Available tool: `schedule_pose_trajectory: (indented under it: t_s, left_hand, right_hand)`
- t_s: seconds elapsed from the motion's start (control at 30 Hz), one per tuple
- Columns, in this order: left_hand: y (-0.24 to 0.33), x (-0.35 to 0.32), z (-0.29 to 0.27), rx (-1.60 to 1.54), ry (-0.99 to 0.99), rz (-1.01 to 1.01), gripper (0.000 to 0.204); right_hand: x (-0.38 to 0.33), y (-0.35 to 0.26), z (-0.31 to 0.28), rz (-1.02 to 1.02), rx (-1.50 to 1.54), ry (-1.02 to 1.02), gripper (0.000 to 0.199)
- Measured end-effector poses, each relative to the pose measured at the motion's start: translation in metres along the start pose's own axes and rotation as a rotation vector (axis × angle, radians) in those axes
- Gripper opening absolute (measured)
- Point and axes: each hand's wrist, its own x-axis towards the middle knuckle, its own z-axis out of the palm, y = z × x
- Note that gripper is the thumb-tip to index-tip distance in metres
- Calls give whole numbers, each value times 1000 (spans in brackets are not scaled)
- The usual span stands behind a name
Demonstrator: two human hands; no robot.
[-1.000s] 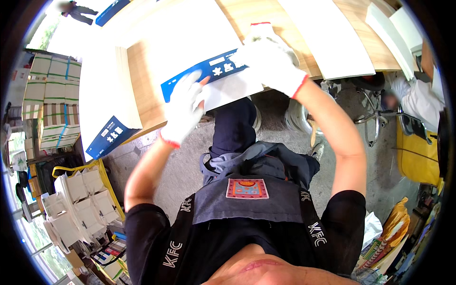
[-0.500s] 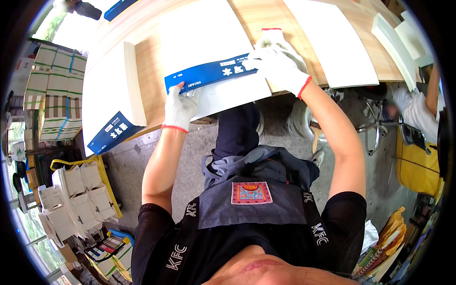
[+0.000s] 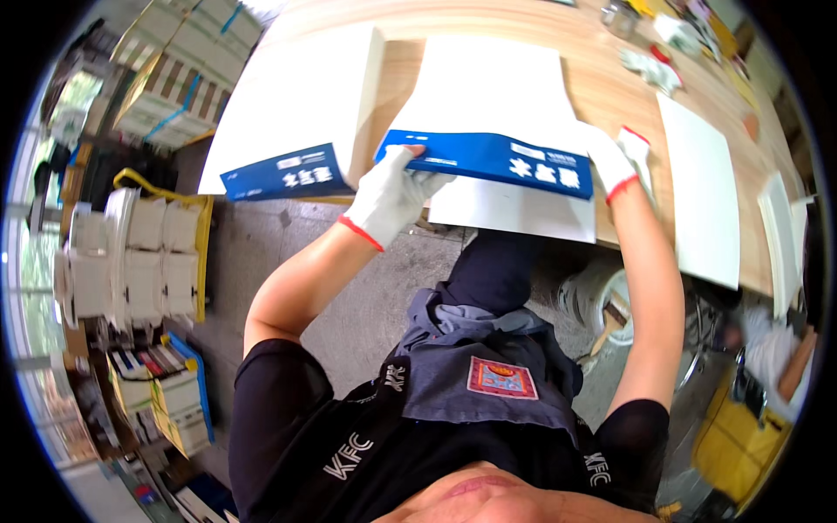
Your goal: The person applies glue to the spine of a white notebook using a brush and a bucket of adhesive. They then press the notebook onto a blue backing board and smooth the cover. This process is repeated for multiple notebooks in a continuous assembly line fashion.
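Observation:
A blue paper strip with white printing lies across the near part of a white sheet stack, its surface slightly bowed. My left hand, in a white knit glove with a red cuff, pinches the strip's left end, thumb on top and fingers underneath. At the other end my right hand, gloved alike, grips the strip's right corner; its fingertips are washed out against the white paper. White paper shows below the strip and juts past the table edge. Beside my right wrist rests a loose white glove.
A thick white pad stack with a blue band stands at left. More white sheets lie at right on the wooden table. Further back is another glove. Below the table sits a bucket with a brush.
The view has turned, bringing more of the table's right side into sight. My right hand has shifted outward to the strip's end, and the strip's right end now tilts lower.

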Motion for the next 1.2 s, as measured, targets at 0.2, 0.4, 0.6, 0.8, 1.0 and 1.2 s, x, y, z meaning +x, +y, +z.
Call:
schedule_pose_trajectory:
  t_s: [0.2, 0.4, 0.6, 0.8, 1.0, 1.2]
  left_hand:
    - [34, -42, -68, 159, -1, 314, 30]
    - [127, -64, -155, 691, 306, 840, 27]
    - [198, -28, -239, 1256, 762, 763, 60]
    - [180, -1, -266, 1318, 771, 692, 64]
    - [179, 10, -271, 1239, 823, 720, 61]
    - [186, 13, -275, 1150, 646, 761, 57]
  right_hand:
    - [-22, 59, 66, -509, -462, -83, 36]
    - [2, 119, 218, -483, -9, -118, 34]
    - [90, 160, 263, -736, -1171, 25, 49]
    - [94, 154, 256, -688, -1654, 125, 56]
    - [95, 158, 258, -703, -1618, 174, 55]
    - [99, 159, 255, -724, -1594, 185, 58]
